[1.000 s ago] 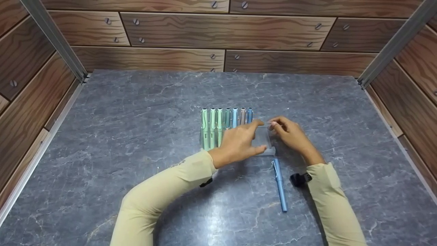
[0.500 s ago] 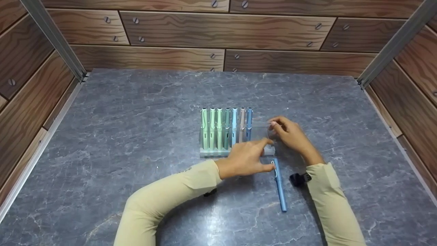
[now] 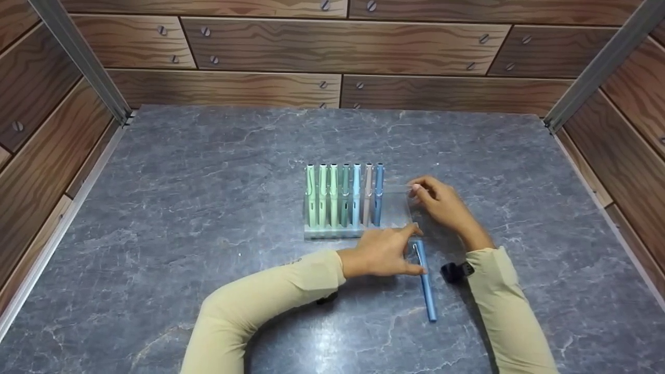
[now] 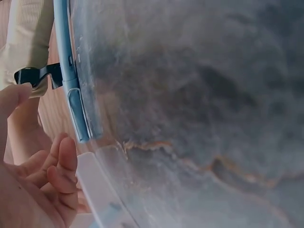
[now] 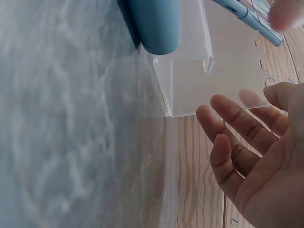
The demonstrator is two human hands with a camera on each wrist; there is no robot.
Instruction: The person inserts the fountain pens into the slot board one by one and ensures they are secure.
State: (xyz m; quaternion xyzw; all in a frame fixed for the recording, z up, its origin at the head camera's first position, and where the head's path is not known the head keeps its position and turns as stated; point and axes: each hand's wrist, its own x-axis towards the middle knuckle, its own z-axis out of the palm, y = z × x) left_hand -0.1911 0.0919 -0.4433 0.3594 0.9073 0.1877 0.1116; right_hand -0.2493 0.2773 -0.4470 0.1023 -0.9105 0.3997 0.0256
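A clear acrylic pen stand (image 3: 397,205) holds an upright row of several pens (image 3: 345,195) in green, blue and greyish tones. Thumb and finger of my right hand (image 3: 441,205) pinch the stand's upper right corner; in the right wrist view this hand (image 5: 266,156) has its other fingers loosely bent. A blue capped pen (image 3: 427,296) lies on the table, its clip end towards the stand. My left hand (image 3: 382,253) hovers beside that end, thumb and index finger spread around it. The left wrist view has a gap between the fingers and the pen (image 4: 66,57).
The grey marbled tabletop (image 3: 208,171) is bordered by wood-patterned walls (image 3: 343,47) with metal posts at the corners. A small black camera (image 3: 457,272) sits at the right wrist, close to the lying pen.
My left hand has moved from in front of the upright pens down and right to the lying pen, uncovering the row. The right hand has stayed at the stand's corner.
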